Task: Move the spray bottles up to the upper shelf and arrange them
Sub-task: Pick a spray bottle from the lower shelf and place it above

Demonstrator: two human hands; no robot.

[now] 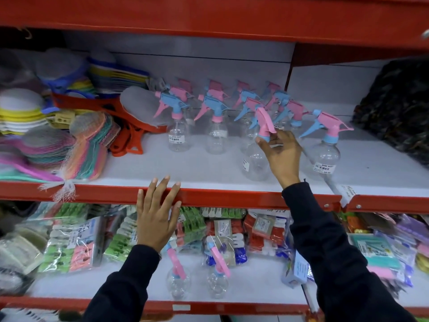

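Observation:
Several clear spray bottles with pink and blue trigger heads stand in rows on the upper shelf [209, 173]. My right hand [279, 156] grips the neck of one clear spray bottle [255, 161] with a pink head, standing at the front of the group. Another bottle [325, 154] stands alone to its right. Two spray bottles [177, 280] [217, 281] stand on the lower shelf [255, 289] below. My left hand [156, 214] rests flat with spread fingers on the red front edge of the upper shelf.
Netted colourful scrub pads [88, 149] and stacked sponges fill the upper shelf's left side. A dark bundle [394, 112] sits at its right. Bagged clothes pegs [120, 238] crowd the back of the lower shelf. A red shelf [209, 15] hangs overhead.

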